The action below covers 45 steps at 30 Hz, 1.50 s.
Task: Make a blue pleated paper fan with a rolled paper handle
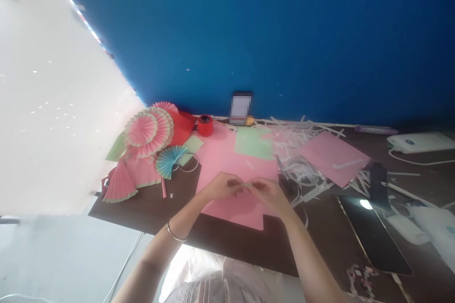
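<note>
My left hand (224, 185) and my right hand (266, 191) meet over the large pink paper (231, 213). Between their fingertips is a narrow, light green paper strip (246, 184), pinched from both sides; its exact shape is too small to make out. Just beyond the hands, a light green sheet (253, 142) lies on the pink paper. To the left are pleated pink paper fans (142, 128) with green edges, and a pleated blue paper fan (168, 161) beside a pair of scissors' ring-like handles (188, 162).
A red tape roll (205, 126) stands near the blue wall (249, 33). White paper scraps (305, 137) and another pink sheet (336, 158) lie to the right. Farther right are a phone (375, 236) with a cable, a bracelet (360, 279) and a white device (423, 142).
</note>
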Each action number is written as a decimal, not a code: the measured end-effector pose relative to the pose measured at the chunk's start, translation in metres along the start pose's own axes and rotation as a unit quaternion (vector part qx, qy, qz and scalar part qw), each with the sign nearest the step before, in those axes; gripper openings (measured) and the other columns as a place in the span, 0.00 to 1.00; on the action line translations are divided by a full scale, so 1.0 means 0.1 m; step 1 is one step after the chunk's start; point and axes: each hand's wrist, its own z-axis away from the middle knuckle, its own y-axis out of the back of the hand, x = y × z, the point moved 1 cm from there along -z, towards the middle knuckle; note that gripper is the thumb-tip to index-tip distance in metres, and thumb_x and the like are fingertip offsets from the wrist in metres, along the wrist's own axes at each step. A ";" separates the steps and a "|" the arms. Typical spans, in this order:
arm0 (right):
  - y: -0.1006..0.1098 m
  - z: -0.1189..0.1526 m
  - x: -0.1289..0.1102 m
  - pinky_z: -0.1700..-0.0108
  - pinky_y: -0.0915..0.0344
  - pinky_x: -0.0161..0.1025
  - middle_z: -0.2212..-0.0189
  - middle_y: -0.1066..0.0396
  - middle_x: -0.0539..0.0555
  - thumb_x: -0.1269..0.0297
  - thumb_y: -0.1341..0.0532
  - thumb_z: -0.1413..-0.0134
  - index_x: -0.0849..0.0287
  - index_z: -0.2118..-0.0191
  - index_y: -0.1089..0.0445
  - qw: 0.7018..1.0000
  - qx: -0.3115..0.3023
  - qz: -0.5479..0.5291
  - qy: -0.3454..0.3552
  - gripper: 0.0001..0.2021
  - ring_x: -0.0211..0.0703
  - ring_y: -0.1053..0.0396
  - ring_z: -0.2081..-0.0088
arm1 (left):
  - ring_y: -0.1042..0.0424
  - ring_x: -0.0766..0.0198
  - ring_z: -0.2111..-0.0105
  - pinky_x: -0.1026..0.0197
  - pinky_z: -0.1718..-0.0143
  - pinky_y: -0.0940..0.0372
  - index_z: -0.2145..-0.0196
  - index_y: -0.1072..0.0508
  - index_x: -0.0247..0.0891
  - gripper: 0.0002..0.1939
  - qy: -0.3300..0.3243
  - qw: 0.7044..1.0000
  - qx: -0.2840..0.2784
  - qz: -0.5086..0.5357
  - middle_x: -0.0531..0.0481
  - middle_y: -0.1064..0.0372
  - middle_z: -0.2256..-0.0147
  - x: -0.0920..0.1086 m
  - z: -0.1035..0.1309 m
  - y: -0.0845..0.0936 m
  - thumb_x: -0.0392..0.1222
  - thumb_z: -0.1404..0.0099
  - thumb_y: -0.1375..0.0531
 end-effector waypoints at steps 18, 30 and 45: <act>-0.21 0.09 0.01 0.70 0.40 0.34 0.81 0.36 0.47 0.68 0.42 0.59 0.58 0.80 0.34 0.996 0.071 -0.054 0.002 0.04 0.36 0.38 0.76 | 0.31 0.67 0.76 0.62 0.70 0.35 0.69 0.24 0.32 0.13 0.065 0.965 -0.176 0.182 0.49 0.29 0.75 -0.13 -0.02 0.14 0.46 0.45 0.38; -0.23 0.10 -0.04 0.67 0.38 0.36 0.79 0.34 0.48 0.64 0.43 0.58 0.58 0.77 0.35 0.998 0.045 -0.037 0.009 0.04 0.40 0.35 0.73 | 0.33 0.70 0.76 0.64 0.69 0.38 0.71 0.24 0.32 0.15 0.166 0.891 -0.219 0.363 0.51 0.30 0.76 -0.28 -0.05 0.07 0.45 0.55 0.31; -0.25 0.10 0.03 0.71 0.39 0.35 0.77 0.33 0.49 0.60 0.41 0.56 0.58 0.71 0.33 0.993 0.042 -0.113 -0.010 0.08 0.38 0.35 0.74 | 0.32 0.69 0.81 0.64 0.76 0.37 0.76 0.27 0.30 0.14 0.092 0.953 -0.097 0.271 0.49 0.30 0.79 -0.06 0.10 0.04 0.45 0.54 0.32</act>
